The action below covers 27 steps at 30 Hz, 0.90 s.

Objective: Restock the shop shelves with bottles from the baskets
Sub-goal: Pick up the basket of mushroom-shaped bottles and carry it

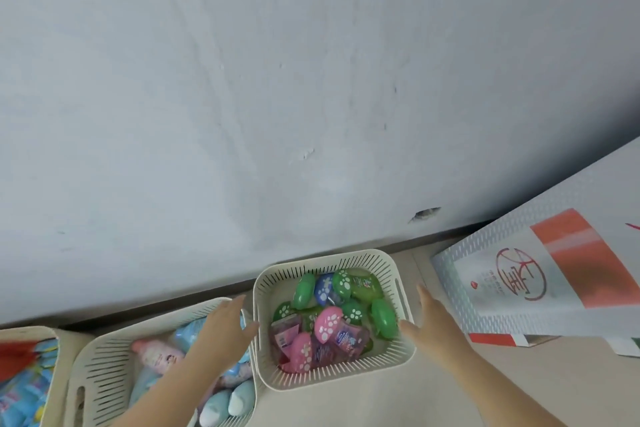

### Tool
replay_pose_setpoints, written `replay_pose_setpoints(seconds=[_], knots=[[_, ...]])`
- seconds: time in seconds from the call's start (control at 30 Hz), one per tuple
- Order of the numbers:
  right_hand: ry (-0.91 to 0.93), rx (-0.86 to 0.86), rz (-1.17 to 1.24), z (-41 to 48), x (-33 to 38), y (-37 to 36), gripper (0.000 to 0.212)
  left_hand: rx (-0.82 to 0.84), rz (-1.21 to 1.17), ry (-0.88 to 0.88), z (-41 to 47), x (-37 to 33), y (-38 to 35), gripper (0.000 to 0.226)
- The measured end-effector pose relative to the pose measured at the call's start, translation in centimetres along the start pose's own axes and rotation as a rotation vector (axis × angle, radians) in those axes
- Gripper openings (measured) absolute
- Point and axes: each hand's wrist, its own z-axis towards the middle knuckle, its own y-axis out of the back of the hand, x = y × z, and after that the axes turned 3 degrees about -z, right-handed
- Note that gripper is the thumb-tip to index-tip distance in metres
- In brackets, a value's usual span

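left hand [225, 322], right hand [433, 322]: bare; forearms bare up to frame edge

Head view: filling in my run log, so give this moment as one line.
basket: holds small bottles | left hand: open, at its left wall | right hand: open, at its right wall | held: nothing

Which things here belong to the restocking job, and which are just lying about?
Job: slotted basket, its small bottles, neighbouring basket, left hand, right hand.
Lying about: printed carton, grey wall.
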Motion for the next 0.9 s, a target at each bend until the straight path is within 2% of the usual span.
replay_pose_setpoints(seconds=[0.13, 0.27, 0.4, 0.57, 0.67, 0.7, 0.8, 0.9], knots=[[-0.068, 0.001, 0.106, 5.1, -2.5, -3.7, 0.087, 0.015, -0.146, 0.128, 3.7, 1.1, -5.4, 0.062], [-0.119, -0.024, 0.176, 9.4, -4.6, -6.6, 0.089, -0.066, -0.381, 0.194, 6.2, 1.2, -9.4, 0.049], [-0.146, -0.039, 0.213, 12.5, -5.8, -8.4, 0.085, -0.121, -0.423, 0.254, 8.7, 1.8, -12.0, 0.055], [-0.158, -0.051, 0.32, 14.8, -6.6, -10.1, 0.047, -0.039, -0.551, 0.384, 11.0, 2.4, -14.2, 0.061], [-0.221, -0.018, 0.462, 15.8, -7.1, -10.6, 0.041, -0.011, -0.738, 0.456, 11.9, 2.8, -14.4, 0.047], [-0.24, 0.01, 0.506, 16.0, -7.1, -10.6, 0.041, -0.001, -0.798, 0.474, 12.1, 3.0, -14.2, 0.042], [-0.296, 0.054, 0.633, 17.1, -7.1, -10.6, 0.071, 0.005, -0.907, 0.537, 13.2, 3.7, -13.9, 0.057], [-0.346, 0.094, 0.727, 17.7, -6.9, -10.2, 0.057, 0.026, -1.012, 0.554, 14.0, 4.3, -13.5, 0.05]])
